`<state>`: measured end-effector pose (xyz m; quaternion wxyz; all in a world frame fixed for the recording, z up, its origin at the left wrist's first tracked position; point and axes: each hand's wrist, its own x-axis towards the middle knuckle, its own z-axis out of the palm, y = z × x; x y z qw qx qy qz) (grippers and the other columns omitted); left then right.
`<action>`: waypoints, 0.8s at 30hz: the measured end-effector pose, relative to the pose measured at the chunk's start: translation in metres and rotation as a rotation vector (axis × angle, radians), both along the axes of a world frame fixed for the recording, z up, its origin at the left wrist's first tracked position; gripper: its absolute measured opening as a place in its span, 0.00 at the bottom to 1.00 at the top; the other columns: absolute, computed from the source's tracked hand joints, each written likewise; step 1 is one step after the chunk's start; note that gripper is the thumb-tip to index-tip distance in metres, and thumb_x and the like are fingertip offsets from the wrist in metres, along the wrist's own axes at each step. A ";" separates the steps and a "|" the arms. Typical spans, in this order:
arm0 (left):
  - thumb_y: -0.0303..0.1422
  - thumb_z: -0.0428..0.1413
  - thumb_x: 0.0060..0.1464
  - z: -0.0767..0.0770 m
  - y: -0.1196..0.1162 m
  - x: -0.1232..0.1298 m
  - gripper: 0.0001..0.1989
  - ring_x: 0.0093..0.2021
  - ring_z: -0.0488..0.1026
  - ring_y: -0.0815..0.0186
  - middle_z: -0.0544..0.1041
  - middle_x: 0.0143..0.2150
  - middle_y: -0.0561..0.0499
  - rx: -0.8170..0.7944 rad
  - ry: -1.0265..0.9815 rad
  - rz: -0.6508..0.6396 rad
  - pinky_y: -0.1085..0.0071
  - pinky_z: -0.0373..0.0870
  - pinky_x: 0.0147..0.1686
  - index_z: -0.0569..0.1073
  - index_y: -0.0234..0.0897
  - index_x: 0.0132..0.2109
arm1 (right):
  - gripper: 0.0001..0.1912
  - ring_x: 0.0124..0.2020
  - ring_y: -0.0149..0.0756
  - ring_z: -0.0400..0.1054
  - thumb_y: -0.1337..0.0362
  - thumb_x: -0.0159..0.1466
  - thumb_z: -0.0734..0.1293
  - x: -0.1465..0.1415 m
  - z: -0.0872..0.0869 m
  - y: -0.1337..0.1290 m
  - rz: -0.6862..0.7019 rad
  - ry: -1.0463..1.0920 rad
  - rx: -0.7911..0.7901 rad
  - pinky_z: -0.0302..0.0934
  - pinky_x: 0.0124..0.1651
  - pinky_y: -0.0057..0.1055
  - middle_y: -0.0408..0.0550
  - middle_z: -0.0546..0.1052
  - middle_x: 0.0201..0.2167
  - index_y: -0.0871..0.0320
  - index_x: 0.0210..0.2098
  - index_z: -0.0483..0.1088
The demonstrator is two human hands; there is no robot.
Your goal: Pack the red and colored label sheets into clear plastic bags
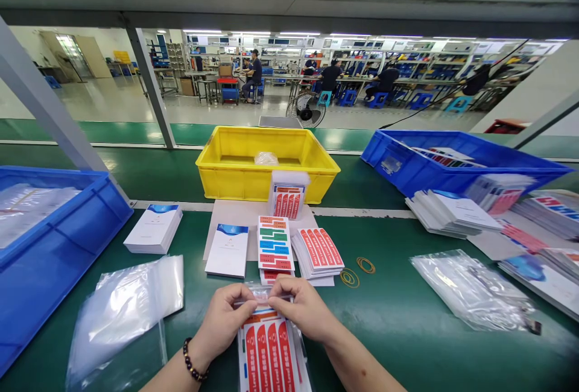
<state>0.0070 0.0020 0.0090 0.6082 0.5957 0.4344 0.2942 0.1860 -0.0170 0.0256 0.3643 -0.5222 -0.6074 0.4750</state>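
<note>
A clear zip bag (271,350) with red-and-white label sheets inside lies in front of me on the green bench. My left hand (226,313) pinches the left part of its top edge between thumb and fingers. Close beside it, my right hand (303,307) pinches the same edge further right. Just beyond the bag are a stack of white booklets (227,250), a stack of multicoloured label sheets (275,241) and a stack of red label sheets (319,252). More red labels (288,196) stand upright against the yellow bin.
A yellow bin (266,181) stands ahead, with blue bins at left (54,271) and right (452,169). Empty clear bags (131,301) lie left, more bags (470,289) right. Rubber bands (357,271) rest near the red stack. A metal post (149,78) rises ahead.
</note>
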 end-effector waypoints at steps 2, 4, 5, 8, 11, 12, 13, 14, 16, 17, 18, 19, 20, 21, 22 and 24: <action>0.38 0.55 0.47 0.000 0.000 0.001 0.13 0.26 0.64 0.69 0.70 0.25 0.50 0.017 -0.005 0.010 0.74 0.61 0.29 0.66 0.31 0.25 | 0.06 0.25 0.28 0.61 0.67 0.52 0.64 -0.004 -0.001 0.000 0.001 -0.004 0.009 0.55 0.30 0.24 0.43 0.69 0.22 0.62 0.21 0.68; 0.37 0.56 0.46 0.001 0.000 0.003 0.13 0.27 0.65 0.68 0.71 0.26 0.49 0.001 -0.027 -0.007 0.74 0.61 0.30 0.67 0.30 0.26 | 0.05 0.25 0.29 0.61 0.67 0.53 0.64 -0.009 -0.003 -0.001 -0.006 -0.016 0.025 0.55 0.30 0.24 0.43 0.69 0.22 0.62 0.22 0.68; 0.37 0.56 0.46 0.001 0.000 0.004 0.13 0.28 0.66 0.68 0.71 0.26 0.48 -0.011 -0.041 -0.017 0.73 0.62 0.30 0.68 0.30 0.26 | 0.06 0.25 0.29 0.61 0.68 0.53 0.64 -0.011 -0.003 -0.002 -0.012 -0.027 0.039 0.55 0.29 0.24 0.43 0.69 0.22 0.62 0.21 0.68; 0.38 0.57 0.45 0.002 -0.002 0.006 0.13 0.27 0.65 0.68 0.71 0.26 0.48 -0.024 -0.068 -0.037 0.74 0.62 0.30 0.67 0.30 0.25 | 0.07 0.25 0.28 0.61 0.69 0.54 0.64 -0.015 -0.005 -0.006 -0.024 -0.061 0.069 0.54 0.28 0.24 0.43 0.68 0.21 0.62 0.20 0.67; 0.38 0.56 0.46 0.003 -0.003 0.005 0.13 0.27 0.66 0.68 0.71 0.26 0.48 0.011 -0.042 -0.048 0.73 0.62 0.29 0.67 0.31 0.25 | 0.06 0.25 0.28 0.62 0.69 0.55 0.64 -0.012 -0.004 -0.008 0.015 -0.077 0.086 0.54 0.29 0.24 0.43 0.69 0.22 0.62 0.22 0.69; 0.38 0.56 0.47 0.003 -0.003 0.004 0.12 0.28 0.67 0.67 0.72 0.27 0.48 0.042 -0.018 -0.050 0.73 0.63 0.31 0.68 0.31 0.26 | 0.06 0.26 0.29 0.63 0.69 0.56 0.64 -0.010 -0.004 -0.007 0.030 -0.089 0.111 0.55 0.29 0.24 0.43 0.69 0.23 0.61 0.23 0.70; 0.37 0.56 0.47 0.003 -0.002 0.002 0.11 0.30 0.68 0.66 0.73 0.29 0.47 0.088 0.011 -0.046 0.71 0.64 0.33 0.70 0.31 0.28 | 0.07 0.27 0.29 0.63 0.69 0.57 0.64 -0.007 -0.005 -0.007 0.040 -0.109 0.152 0.56 0.30 0.25 0.44 0.69 0.24 0.61 0.24 0.70; 0.37 0.56 0.47 0.003 -0.002 0.001 0.10 0.34 0.69 0.64 0.74 0.33 0.46 0.149 0.038 -0.030 0.70 0.65 0.36 0.71 0.32 0.32 | 0.07 0.28 0.30 0.63 0.68 0.58 0.63 -0.005 -0.006 -0.005 0.042 -0.143 0.213 0.57 0.32 0.26 0.44 0.69 0.25 0.60 0.25 0.71; 0.37 0.56 0.48 0.003 0.000 -0.003 0.13 0.41 0.69 0.61 0.73 0.40 0.45 0.276 0.062 0.038 0.68 0.64 0.42 0.71 0.34 0.40 | 0.07 0.31 0.32 0.63 0.68 0.60 0.62 0.001 -0.009 -0.001 -0.005 -0.253 0.390 0.58 0.35 0.29 0.46 0.69 0.27 0.59 0.29 0.72; 0.38 0.55 0.50 0.004 0.001 -0.005 0.15 0.43 0.68 0.61 0.72 0.43 0.44 0.320 0.055 0.090 0.67 0.63 0.44 0.70 0.35 0.43 | 0.06 0.33 0.34 0.63 0.67 0.60 0.62 0.004 -0.010 0.001 -0.055 -0.323 0.491 0.58 0.37 0.31 0.47 0.69 0.29 0.59 0.32 0.72; 0.39 0.53 0.51 0.004 0.002 -0.006 0.16 0.45 0.67 0.60 0.71 0.44 0.44 0.342 0.037 0.148 0.67 0.63 0.45 0.70 0.35 0.44 | 0.07 0.35 0.35 0.63 0.67 0.60 0.62 0.006 -0.011 0.003 -0.119 -0.392 0.589 0.58 0.38 0.33 0.49 0.69 0.31 0.59 0.35 0.71; 0.40 0.51 0.53 0.004 0.003 -0.008 0.16 0.45 0.67 0.60 0.71 0.44 0.43 0.341 0.016 0.207 0.67 0.63 0.45 0.69 0.35 0.44 | 0.08 0.36 0.37 0.62 0.67 0.60 0.62 0.008 -0.012 0.004 -0.189 -0.456 0.675 0.58 0.39 0.35 0.50 0.69 0.32 0.60 0.38 0.70; 0.41 0.50 0.54 0.005 0.004 -0.009 0.15 0.45 0.67 0.61 0.70 0.44 0.43 0.327 -0.003 0.262 0.67 0.63 0.45 0.69 0.35 0.43 | 0.09 0.37 0.38 0.62 0.68 0.60 0.62 0.009 -0.012 0.004 -0.253 -0.509 0.737 0.58 0.40 0.36 0.51 0.69 0.34 0.61 0.39 0.69; 0.41 0.49 0.54 0.005 0.005 -0.010 0.15 0.45 0.67 0.61 0.70 0.43 0.43 0.307 -0.020 0.309 0.68 0.64 0.45 0.69 0.34 0.43 | 0.09 0.37 0.39 0.62 0.68 0.61 0.61 0.009 -0.011 0.003 -0.294 -0.551 0.773 0.58 0.40 0.37 0.52 0.69 0.34 0.61 0.40 0.69; 0.41 0.49 0.54 0.005 0.005 -0.010 0.15 0.45 0.67 0.61 0.70 0.42 0.44 0.291 -0.035 0.348 0.68 0.64 0.45 0.69 0.34 0.42 | 0.09 0.38 0.38 0.62 0.69 0.61 0.60 0.007 -0.010 0.001 -0.294 -0.582 0.788 0.58 0.40 0.37 0.52 0.69 0.34 0.62 0.40 0.68; 0.40 0.50 0.54 0.004 0.006 -0.010 0.14 0.43 0.68 0.62 0.71 0.41 0.45 0.283 -0.071 0.397 0.69 0.65 0.43 0.69 0.34 0.41 | 0.09 0.38 0.38 0.63 0.69 0.62 0.58 0.001 -0.008 -0.006 -0.180 -0.624 0.770 0.58 0.40 0.36 0.53 0.69 0.35 0.62 0.38 0.68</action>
